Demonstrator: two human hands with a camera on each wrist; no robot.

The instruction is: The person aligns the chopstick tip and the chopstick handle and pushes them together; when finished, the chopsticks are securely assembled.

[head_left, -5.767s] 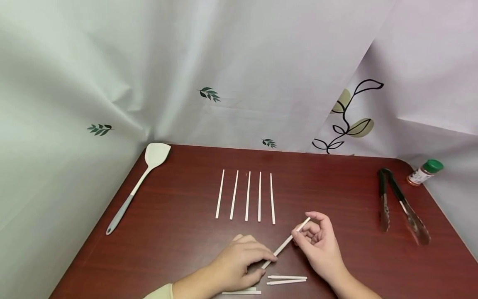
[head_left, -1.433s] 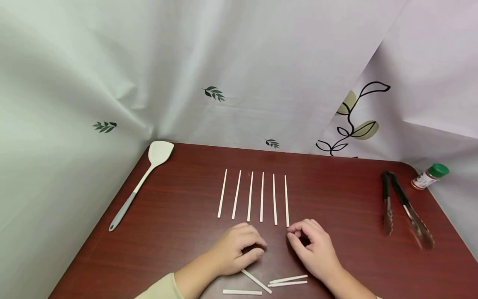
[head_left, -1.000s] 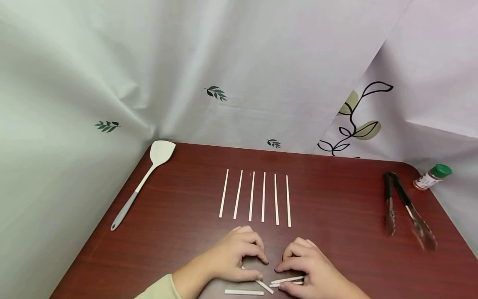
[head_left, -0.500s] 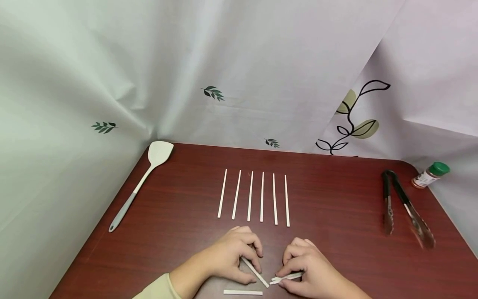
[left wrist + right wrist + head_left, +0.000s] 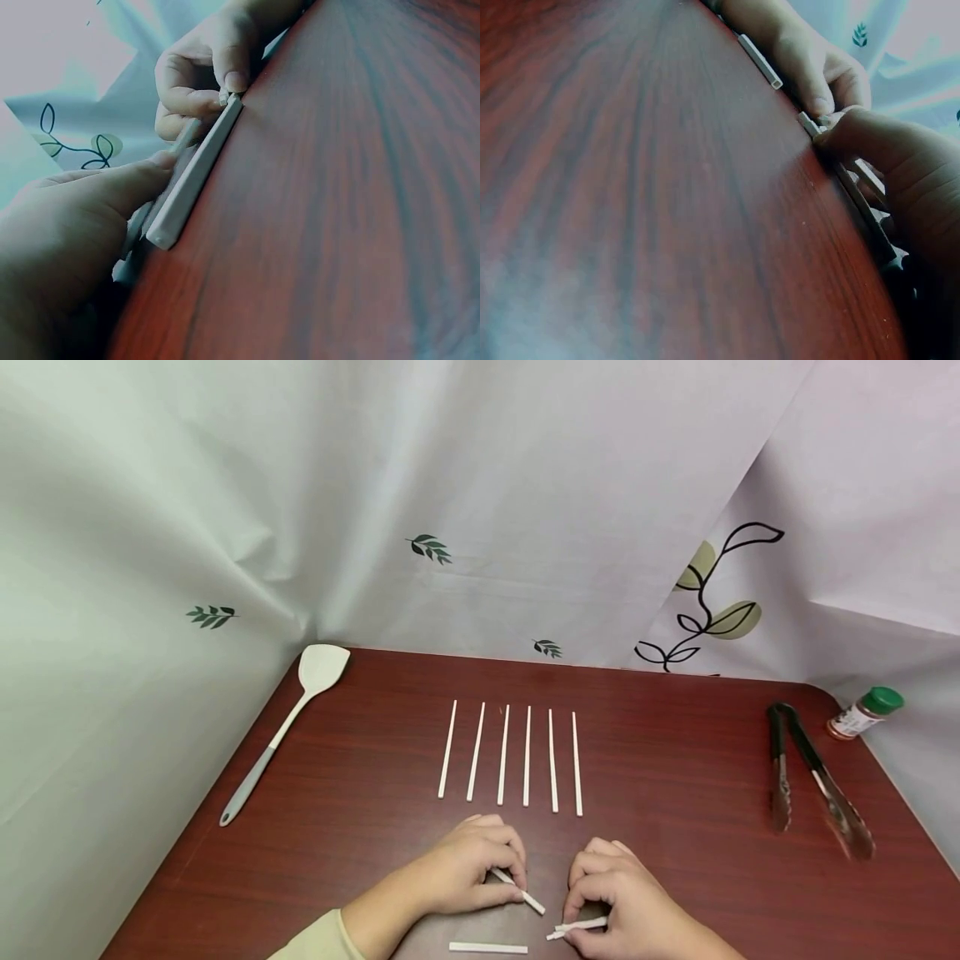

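Observation:
In the head view my left hand pinches a short white stick between thumb and fingers, its near end pointing toward the right hand. My right hand grips two short white sticks, whose narrowed ends stick out to the left past the thumb. Both hands are low at the front of the table, a small gap between them. Another short stick lies crosswise near the front edge; the right wrist view shows its square hollow end. Beyond the hands, several long thin white sticks lie in a row.
A white spatula with a grey handle lies at the left side of the dark red table. At the right are tongs with black handles and a green-capped spice jar. A pale curtain borders the table.
One more long stick joined the row since the oldest frame. Afterwards the right hand came down and picked up the two short sticks, while the left took up its short stick.

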